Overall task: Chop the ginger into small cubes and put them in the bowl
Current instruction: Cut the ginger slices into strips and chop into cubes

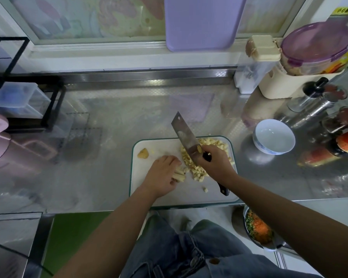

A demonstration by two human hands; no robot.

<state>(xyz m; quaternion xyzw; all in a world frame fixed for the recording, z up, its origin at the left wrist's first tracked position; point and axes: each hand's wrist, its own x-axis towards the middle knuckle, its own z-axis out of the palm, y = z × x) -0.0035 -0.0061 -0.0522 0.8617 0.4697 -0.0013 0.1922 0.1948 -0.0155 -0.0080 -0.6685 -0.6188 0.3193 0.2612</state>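
Stands at a steel counter (109, 125), over a white board (161, 197) set near its front edge. Grips the knife (186, 135) in the right hand (216, 162), fingers wrapped tight round the black handle, butt end poking out below the wrist. Holds the blade lifted and tilted, tip pointing away and to the left, above a heap of cubes (197, 167) (pale yellow, strewn over the right half of the board). Carries what looks like a scrap of ginger stuck near the heel of the blade; too blurred to be sure. Pins a small bundle of ginger sticks (179, 174) to the board with the left hand (162, 177), fingertips bent down on top of them, thumb tucked against their near side. Shows one stray cube close to the board's front edge and a brownish end piece (143, 153) alone at the far left corner. Has the bowl (274, 137) on the counter just right of the board, bare white inside. Faces bottles (309, 109) beyond it, and a metal pan (257, 231) of chopped greens and carrot below the counter's edge.
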